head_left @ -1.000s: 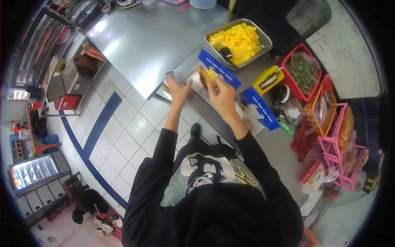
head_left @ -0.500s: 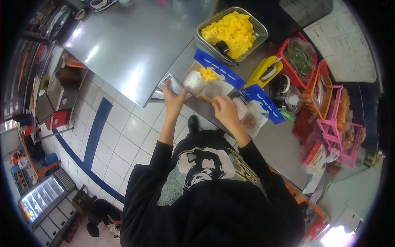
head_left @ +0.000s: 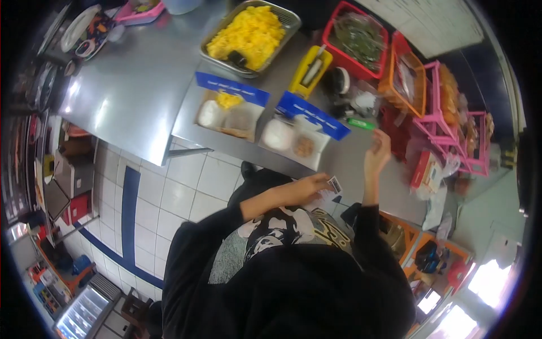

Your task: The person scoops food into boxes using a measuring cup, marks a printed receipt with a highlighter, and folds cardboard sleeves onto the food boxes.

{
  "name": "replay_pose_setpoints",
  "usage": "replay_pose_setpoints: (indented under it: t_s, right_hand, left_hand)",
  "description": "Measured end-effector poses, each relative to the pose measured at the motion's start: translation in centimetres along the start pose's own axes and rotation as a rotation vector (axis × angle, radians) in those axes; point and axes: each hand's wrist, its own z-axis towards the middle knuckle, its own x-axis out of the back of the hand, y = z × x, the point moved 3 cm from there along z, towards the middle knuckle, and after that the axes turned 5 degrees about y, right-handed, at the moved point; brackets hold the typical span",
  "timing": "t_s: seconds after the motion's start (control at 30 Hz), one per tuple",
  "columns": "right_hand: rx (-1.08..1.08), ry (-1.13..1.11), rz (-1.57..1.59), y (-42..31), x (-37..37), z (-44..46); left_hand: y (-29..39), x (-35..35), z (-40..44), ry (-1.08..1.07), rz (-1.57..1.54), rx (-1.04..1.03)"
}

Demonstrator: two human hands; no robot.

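Note:
My left hand [head_left: 305, 190] is closed on a small printed packet [head_left: 335, 185] in front of my shirt. My right hand [head_left: 377, 151] is over the right part of the steel counter, just below a green marker [head_left: 361, 124]; its fingers are bent and blurred, and whether they touch anything is unclear. Two open boxes with blue lids lie side by side. The left box [head_left: 247, 122] holds something white, yellow egg and a clear cup. In the right box [head_left: 320, 143] are a white item and a brown one.
A metal tray [head_left: 291, 21] of yellow egg stands behind the boxes, beside a yellow holder [head_left: 305, 85]. Red basket [head_left: 385, 53], orange basket [head_left: 422, 90] and pink rack [head_left: 436, 135] line the right. A red-and-white box [head_left: 427, 169] sits near the right edge.
Both hands have left the left box. My left hand has come back toward my body with the packet, and my right hand has moved right, near the marker. The view has turned rightward.

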Motion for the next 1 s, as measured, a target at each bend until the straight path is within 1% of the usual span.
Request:
replay_pose_setpoints:
  t_s: [0.03, 0.1, 0.13, 0.17, 0.2, 0.23, 0.3, 0.33, 0.37, 0.4, 0.47, 0.5, 0.53, 0.57, 0.6, 0.67, 0.7, 0.73, 0.77, 0.8, 0.83, 0.87, 0.9, 0.97, 1.0]
  right_hand:
    - [0.049, -0.092, -0.057, 2.8, -0.6, 0.4]
    - [0.259, -0.263, -0.341, 5.8, -2.4, 1.1]
    - [0.252, -0.261, -0.338, 6.2, -3.1, 1.3]
    - [0.356, -0.228, -0.445, 6.3, -4.0, 1.3]
    - [0.459, -0.198, -0.549, 6.5, -4.7, 1.1]
    - [0.453, -0.202, -0.542, 7.6, -4.7, 0.9]
    - [0.328, -0.366, -0.602, 9.8, -4.6, 0.0]
    - [0.323, -0.375, -0.598, 9.7, -3.8, -0.7]
    - [0.270, -0.279, -0.482, 9.6, -2.2, -1.4]
    - [0.222, -0.181, -0.365, 9.5, -0.4, -1.8]
    - [-0.122, -0.004, -0.054, 9.9, 3.1, -4.2]
    - [-0.124, -0.005, -0.052, 9.1, 4.3, -5.2]
    - [-0.422, 0.080, 0.270, 8.6, 5.2, -6.4]
    - [-0.714, 0.165, 0.596, 8.3, 5.4, -7.6]
    - [-0.714, 0.168, 0.600, 8.6, 4.7, -8.9]
    - [-0.603, 0.015, 0.698, 9.5, 2.3, -11.5]
    - [-0.603, 0.008, 0.705, 9.2, 1.7, -11.9]
    - [-0.560, -0.019, 0.679, 8.9, 1.0, -12.2]
    - [-0.519, -0.043, 0.652, 8.7, 0.8, -12.3]
    - [-0.520, -0.046, 0.657, 8.5, 0.9, -12.2]
    - [-0.586, -0.070, 0.661, 8.6, 1.1, -12.1]
    - [-0.652, -0.092, 0.663, 8.7, 1.2, -11.9]
    - [-0.654, -0.088, 0.662, 8.8, 1.6, -11.7]
    - [-0.650, 0.044, 0.717, 9.2, 2.6, -10.8]
    - [-0.667, 0.192, 0.767, 9.9, 4.4, -8.9]
  left_hand:
    - [-0.9, -1.7, 1.2, -0.012, -0.003, -0.005]
    - [-3.5, -4.3, 2.9, -0.198, 0.292, 0.302]
    - [-5.1, -5.6, 3.3, -0.204, 0.294, 0.305]
    - [-6.1, -6.4, 4.1, -0.077, 0.644, 0.071]
    - [-5.3, -6.3, 4.6, 0.055, 0.985, -0.171]
    - [-3.8, -5.9, 5.2, 0.215, 1.093, -0.289]
    - [-6.2, -7.7, 5.8, 0.174, 1.086, -0.254]
    - [-6.8, -8.6, 6.1, 0.144, 1.077, -0.225]
    - [-7.8, -9.3, 6.5, 0.073, 0.974, -0.081]
    - [-8.2, -10.0, 7.2, 0.077, 0.977, -0.075]
    - [-8.8, -10.6, 7.9, 0.272, 0.999, 0.023]
    - [-9.1, -10.8, 8.3, 0.412, 0.838, 0.047]
    - [-8.5, -10.8, 8.5, 0.408, 0.839, 0.045]
    - [-8.0, -10.5, 8.5, 0.453, 0.708, 0.084]
    - [-7.7, -10.1, 8.4, 0.498, 0.578, 0.122]
    - [-7.8, -10.1, 8.3, 0.493, 0.578, 0.118]
    - [-7.7, -10.0, 8.4, 0.453, 0.585, 0.125]
    - [-7.6, -10.0, 8.4, 0.412, 0.591, 0.134]
    - [-7.5, -10.0, 8.4, 0.414, 0.596, 0.140]
    - [-7.7, -10.2, 8.5, 0.385, 0.708, 0.106]
    - [-7.9, -10.3, 8.6, 0.354, 0.818, 0.070]
    - [-8.3, -10.4, 8.6, 0.352, 0.821, 0.070]
    - [-8.3, -10.6, 8.5, 0.335, 0.868, 0.071]
    - [-8.6, -10.8, 8.3, 0.309, 0.906, 0.063]
    - [-8.8, -10.6, 8.3, 0.349, 0.901, 0.065]
